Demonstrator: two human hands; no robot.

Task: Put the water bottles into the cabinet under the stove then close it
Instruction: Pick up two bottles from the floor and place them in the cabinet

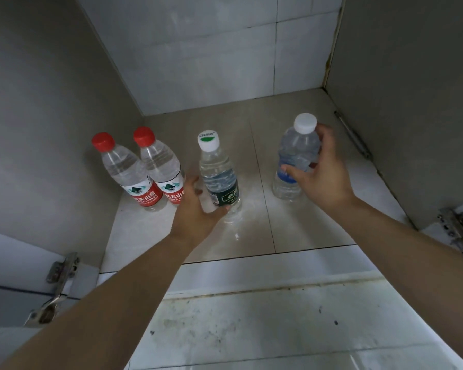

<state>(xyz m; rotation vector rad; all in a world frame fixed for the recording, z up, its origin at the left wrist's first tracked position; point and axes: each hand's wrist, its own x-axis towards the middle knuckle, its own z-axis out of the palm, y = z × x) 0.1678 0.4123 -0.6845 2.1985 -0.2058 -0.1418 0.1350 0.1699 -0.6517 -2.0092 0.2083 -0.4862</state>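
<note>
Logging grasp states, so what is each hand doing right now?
Left hand: closed around the green-label bottle.
Right hand: closed around the blue-label bottle.

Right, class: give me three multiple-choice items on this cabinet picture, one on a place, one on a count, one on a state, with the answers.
1. Where do the two red-capped bottles stand?
A. against the right wall
B. near the left wall of the cabinet
C. outside, on the floor

2. How many bottles are in the cabinet?
A. two
B. three
C. four

3. What is the right hand doing?
A. wrapping around the blue-label bottle
B. resting flat on the floor
C. gripping the door hinge

Answers:
1 B, the pair stands side by side close to the left wall.
2 C, two red-capped ones, the dark-label bottle at the left hand, and the blue-label one.
3 A, thumb and fingers curve around its upper body.
</note>
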